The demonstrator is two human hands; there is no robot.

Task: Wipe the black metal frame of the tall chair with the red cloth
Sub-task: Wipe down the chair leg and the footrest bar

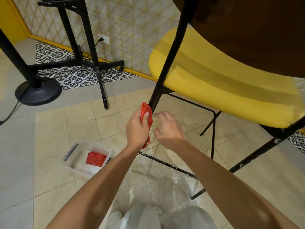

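The tall chair has a yellow seat (214, 76) and a black metal frame (170, 53). My left hand (137, 128) is shut on the red cloth (146, 111), which is pressed against the black front leg just below the seat. My right hand (168, 128) hovers beside it on the right, fingers spread and holding nothing. A lower black footrest bar (166, 164) with white smears runs under my forearms. The leg's lower part is hidden behind my hands.
A clear plastic tray (85, 157) on the tiled floor holds another red cloth (95, 158) and a dark tube (71, 152). A black round stand base (38, 91) and a black wheeled stand (99, 63) sit at the left. A dark wooden tabletop (257, 27) overhangs the seat.
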